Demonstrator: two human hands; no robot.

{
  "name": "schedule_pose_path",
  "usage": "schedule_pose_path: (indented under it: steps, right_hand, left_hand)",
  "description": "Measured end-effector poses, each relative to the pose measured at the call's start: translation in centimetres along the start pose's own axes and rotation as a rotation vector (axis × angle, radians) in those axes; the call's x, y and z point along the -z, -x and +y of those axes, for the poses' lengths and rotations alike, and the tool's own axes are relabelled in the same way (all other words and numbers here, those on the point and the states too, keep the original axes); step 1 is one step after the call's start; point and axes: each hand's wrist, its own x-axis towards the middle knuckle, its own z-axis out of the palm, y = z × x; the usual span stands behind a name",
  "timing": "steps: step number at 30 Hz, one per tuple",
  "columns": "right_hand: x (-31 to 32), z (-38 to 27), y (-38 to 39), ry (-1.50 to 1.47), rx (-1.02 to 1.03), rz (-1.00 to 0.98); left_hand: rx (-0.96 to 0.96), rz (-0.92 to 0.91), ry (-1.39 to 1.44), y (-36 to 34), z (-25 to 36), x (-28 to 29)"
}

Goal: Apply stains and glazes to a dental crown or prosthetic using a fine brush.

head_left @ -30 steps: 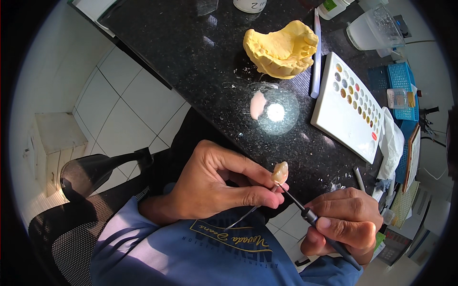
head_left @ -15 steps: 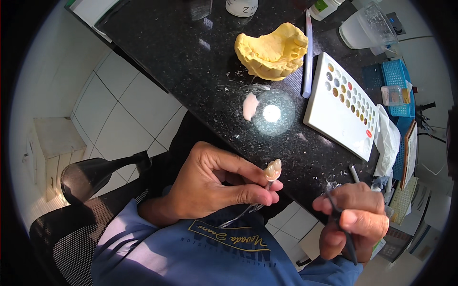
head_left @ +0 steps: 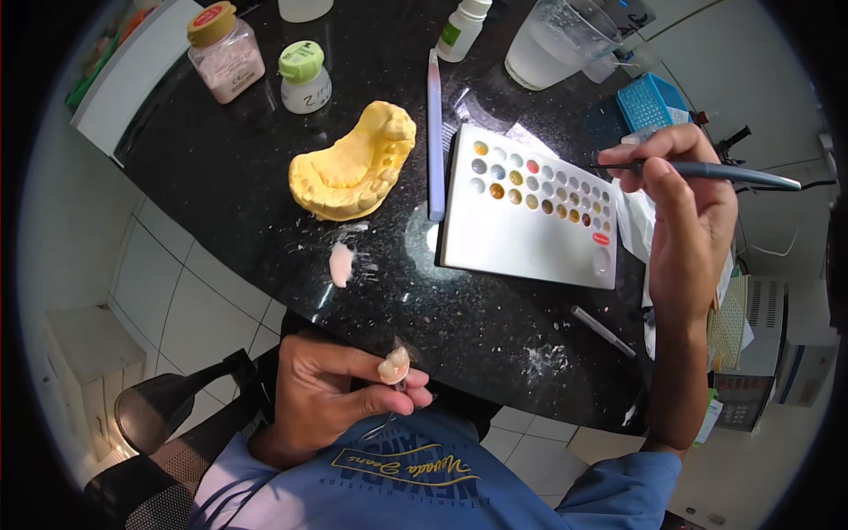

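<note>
My left hand (head_left: 322, 389) is closed around slim metal tweezers (head_left: 380, 427), most of which the fingers hide. At their tip, just above my thumb and forefinger, sits a small tooth-coloured dental crown piece (head_left: 394, 364). My right hand (head_left: 687, 212) is raised at the right, pinching a thin dark brush (head_left: 738, 172) between thumb and fingers. Its fine tip points left, over or near the far right edge of a white palette (head_left: 530, 243) with rows of coloured wells; whether it touches cannot be told. A yellow dental cast (head_left: 353, 168) stands left of the palette.
On the dark speckled table (head_left: 477, 353) lie a pink-white paste smear (head_left: 341, 265), a lilac-handled tool (head_left: 435, 132) and a grey stick (head_left: 602, 331). Beyond are a pink powder jar (head_left: 227, 62), a green-lidded jar (head_left: 306, 84), a white bottle (head_left: 464, 31) and a water cup (head_left: 556, 49).
My right hand has risen from the table's near edge to beside the palette, turning the brush tip leftward. My left hand still holds the tweezers and crown. The whole view has shifted.
</note>
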Motion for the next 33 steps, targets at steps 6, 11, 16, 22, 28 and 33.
schedule_pose_path:
  steps: [6, 11, 16, 22, 28, 33]
  right_hand:
    - [-0.9, 2.2, -1.8, 0.065, -0.068, -0.083]
    - [-0.4, 3.0, -2.0, 0.09, -0.14, -0.159]
    - [-0.6, 2.7, -1.9, 0.137, -0.153, -0.239]
    - [-0.6, 2.6, -1.9, 0.168, -0.137, -0.244]
    - [-0.6, 3.1, -1.9, 0.085, -0.121, -0.225]
    - [-1.1, 2.4, -1.9, 0.027, -0.199, -0.129]
  left_hand:
    - [0.03, 0.048, -0.112, 0.2, 0.9, -0.2]
    - [0.054, 0.036, -0.107, -0.1, 0.8, -0.1]
    - [0.018, 0.041, -0.121, 0.0, 0.9, -0.1]
    - [0.046, 0.049, -0.104, 0.0, 0.8, -0.1]
    - [0.118, 0.067, -0.083, -0.2, 1.4, -0.3]
    - [0.106, 0.031, -0.085, 0.1, 0.9, 0.2]
